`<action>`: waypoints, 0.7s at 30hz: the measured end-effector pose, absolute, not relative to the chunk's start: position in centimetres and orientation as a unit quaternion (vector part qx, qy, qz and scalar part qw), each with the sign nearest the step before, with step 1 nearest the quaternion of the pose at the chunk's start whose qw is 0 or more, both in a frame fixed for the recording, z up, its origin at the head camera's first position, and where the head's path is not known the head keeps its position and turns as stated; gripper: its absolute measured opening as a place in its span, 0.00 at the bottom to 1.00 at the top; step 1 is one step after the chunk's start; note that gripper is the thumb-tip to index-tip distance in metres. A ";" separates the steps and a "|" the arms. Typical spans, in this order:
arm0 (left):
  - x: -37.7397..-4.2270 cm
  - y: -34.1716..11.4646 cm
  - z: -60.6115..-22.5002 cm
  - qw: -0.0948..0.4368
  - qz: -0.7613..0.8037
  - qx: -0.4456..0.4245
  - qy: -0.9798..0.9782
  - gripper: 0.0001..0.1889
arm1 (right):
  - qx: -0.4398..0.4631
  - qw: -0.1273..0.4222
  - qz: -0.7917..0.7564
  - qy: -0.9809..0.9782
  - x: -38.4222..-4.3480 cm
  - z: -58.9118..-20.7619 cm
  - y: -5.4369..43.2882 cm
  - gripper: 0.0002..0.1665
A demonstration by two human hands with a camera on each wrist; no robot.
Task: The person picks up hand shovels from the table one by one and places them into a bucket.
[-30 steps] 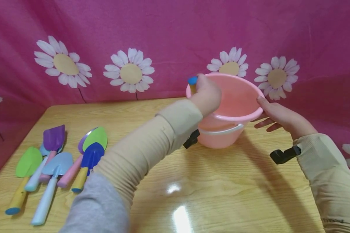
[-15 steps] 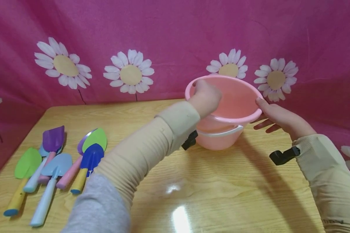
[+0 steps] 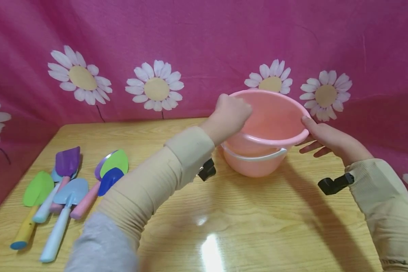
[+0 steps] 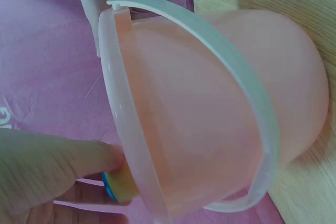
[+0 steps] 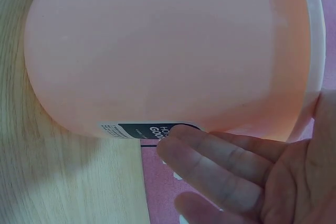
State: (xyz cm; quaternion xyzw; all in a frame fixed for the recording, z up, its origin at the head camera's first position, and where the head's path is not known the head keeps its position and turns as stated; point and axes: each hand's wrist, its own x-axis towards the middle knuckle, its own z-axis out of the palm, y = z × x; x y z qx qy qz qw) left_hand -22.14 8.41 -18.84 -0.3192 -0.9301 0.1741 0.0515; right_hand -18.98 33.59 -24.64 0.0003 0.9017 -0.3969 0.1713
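A pink bucket point(image 3: 255, 160) with a white handle stands on the table. My left hand point(image 3: 229, 115) is at its left rim. In the left wrist view, the thumb and fingers of the left hand point(image 4: 47, 171) are on either side of the yellow, blue-ended handle of a trowel point(image 4: 125, 183) at the rim, with the thumb tip against it. The blade is hidden by the bucket. My right hand point(image 3: 336, 139) steadies the right rim, thumb on top and fingers extended below along the outside wall, beside a dark label point(image 5: 152, 129).
Several toy-coloured trowels lie at the table's left, among them a green one point(image 3: 37, 189), a light blue one point(image 3: 71, 192) and a purple one point(image 3: 68, 160). A blue blade point(image 3: 110, 179) is partly behind my left sleeve. A flowered pink cloth point(image 3: 204, 45) hangs behind.
The yellow handle in my left hand went down into the bucket and out of the head view. Since then the left hand has shifted left and slightly outward. The right hand stays at the rim.
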 end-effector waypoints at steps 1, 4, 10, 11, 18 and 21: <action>-22.1 8.1 -18.9 0.057 0.170 -0.320 -0.930 0.11 | 0.001 0.172 -0.397 0.902 -19.0 -24.6 33.6 0.44; -22.2 7.2 -19.0 0.066 0.150 -0.315 -0.935 0.10 | 0.001 0.172 -0.394 0.903 -18.9 -24.6 33.6 0.44; -22.5 5.8 -19.0 0.072 0.130 -0.296 -0.944 0.12 | -0.001 0.172 -0.395 0.902 -18.9 -24.6 33.6 0.44; -22.5 5.6 -19.0 0.071 0.128 -0.294 -0.944 0.13 | -0.001 0.172 -0.396 0.902 -18.9 -24.6 33.6 0.44; -22.8 3.3 -19.9 0.073 0.096 -0.287 -0.950 0.12 | -0.003 0.170 -0.401 0.900 -18.9 -24.7 33.6 0.45; -22.9 2.4 -20.3 0.068 0.083 -0.285 -0.953 0.12 | -0.005 0.171 -0.401 0.900 -18.9 -24.7 33.5 0.45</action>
